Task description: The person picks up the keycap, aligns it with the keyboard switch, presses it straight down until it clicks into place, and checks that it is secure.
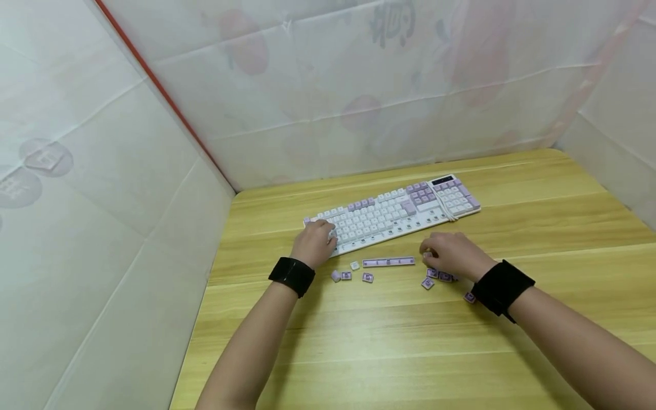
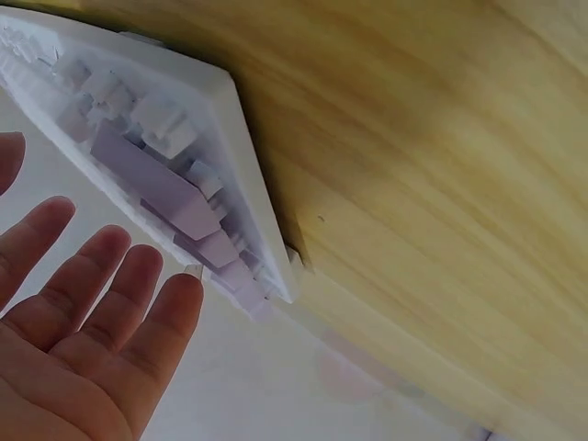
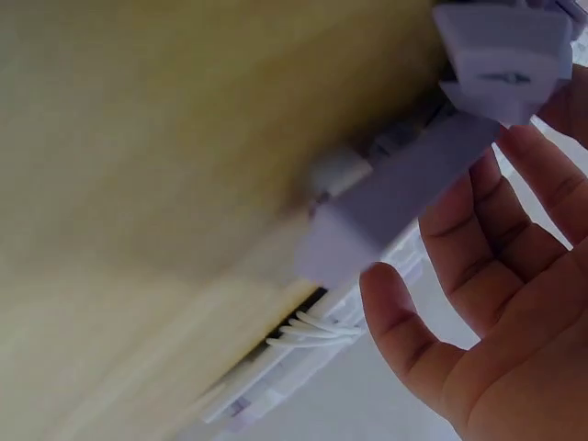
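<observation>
A white and lilac keyboard [image 1: 369, 219] lies slantwise on the table, with bare switches along its lower rows. My left hand [image 1: 314, 244] is over its left end; the left wrist view shows that hand's fingers [image 2: 119, 285] loosely extended beside the lilac keys. To the right, my right hand [image 1: 456, 253] reaches down among loose lilac keycaps [image 1: 432, 273]. Its fingertips are at a keycap [image 1: 427, 257], but whether they pinch it is hidden. In the right wrist view, lilac keycaps [image 3: 404, 188] partly cover the fingers. A long lilac spacebar [image 1: 388, 262] lies underside up between the hands.
Several more loose keycaps [image 1: 368, 277] lie below the spacebar, with another [image 1: 469, 297] by the right wristband. A white cable [image 1: 443, 202] is bundled across the keyboard's right part. Pale sheeting [image 1: 328, 85] hangs behind the wooden table [image 1: 359, 353].
</observation>
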`<state>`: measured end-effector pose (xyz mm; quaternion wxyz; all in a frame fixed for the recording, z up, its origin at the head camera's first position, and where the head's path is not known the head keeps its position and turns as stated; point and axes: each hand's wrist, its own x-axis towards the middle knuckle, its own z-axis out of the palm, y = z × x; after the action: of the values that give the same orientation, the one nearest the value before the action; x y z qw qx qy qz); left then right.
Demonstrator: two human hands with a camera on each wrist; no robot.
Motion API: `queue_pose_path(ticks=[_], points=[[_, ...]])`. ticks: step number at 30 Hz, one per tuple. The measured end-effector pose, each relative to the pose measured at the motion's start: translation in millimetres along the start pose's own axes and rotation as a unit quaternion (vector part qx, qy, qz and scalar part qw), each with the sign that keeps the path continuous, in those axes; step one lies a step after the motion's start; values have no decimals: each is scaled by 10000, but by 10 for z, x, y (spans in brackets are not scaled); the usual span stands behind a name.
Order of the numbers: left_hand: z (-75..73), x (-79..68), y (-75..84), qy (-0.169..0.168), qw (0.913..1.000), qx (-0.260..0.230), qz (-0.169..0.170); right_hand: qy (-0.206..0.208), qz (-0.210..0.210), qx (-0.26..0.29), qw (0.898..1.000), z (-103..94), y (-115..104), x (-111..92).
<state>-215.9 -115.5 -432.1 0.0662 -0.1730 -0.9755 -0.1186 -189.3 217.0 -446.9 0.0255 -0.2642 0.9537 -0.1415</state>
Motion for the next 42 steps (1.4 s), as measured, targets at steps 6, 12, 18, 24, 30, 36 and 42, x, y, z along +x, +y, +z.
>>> queue_pose_path(ticks=[6, 12, 18, 24, 30, 36, 42], points=[[11, 6, 5, 195, 9995, 133, 203, 51, 6, 111, 9999, 6, 20, 13], [3, 1, 45, 527, 9971, 250, 486, -22, -35, 3, 10000, 17, 93, 53], [-20, -30, 136, 544, 9967, 373, 466, 14, 378, 476, 9981, -31, 132, 55], [-114, -64, 305, 693, 9938, 230, 835, 658, 474, 2168, 9728, -257, 54, 24], [-202, -87, 532, 896, 9868, 92, 1347, 956, 381, 3511, 9306, -565, -239, -48], [-277, -99, 707, 992, 9820, -87, 1605, 951, 159, 3894, 9160, -601, -304, -29], [-298, -86, 799, 995, 9801, -160, 1709, 896, 28, 4050, 9099, -556, -320, 6]])
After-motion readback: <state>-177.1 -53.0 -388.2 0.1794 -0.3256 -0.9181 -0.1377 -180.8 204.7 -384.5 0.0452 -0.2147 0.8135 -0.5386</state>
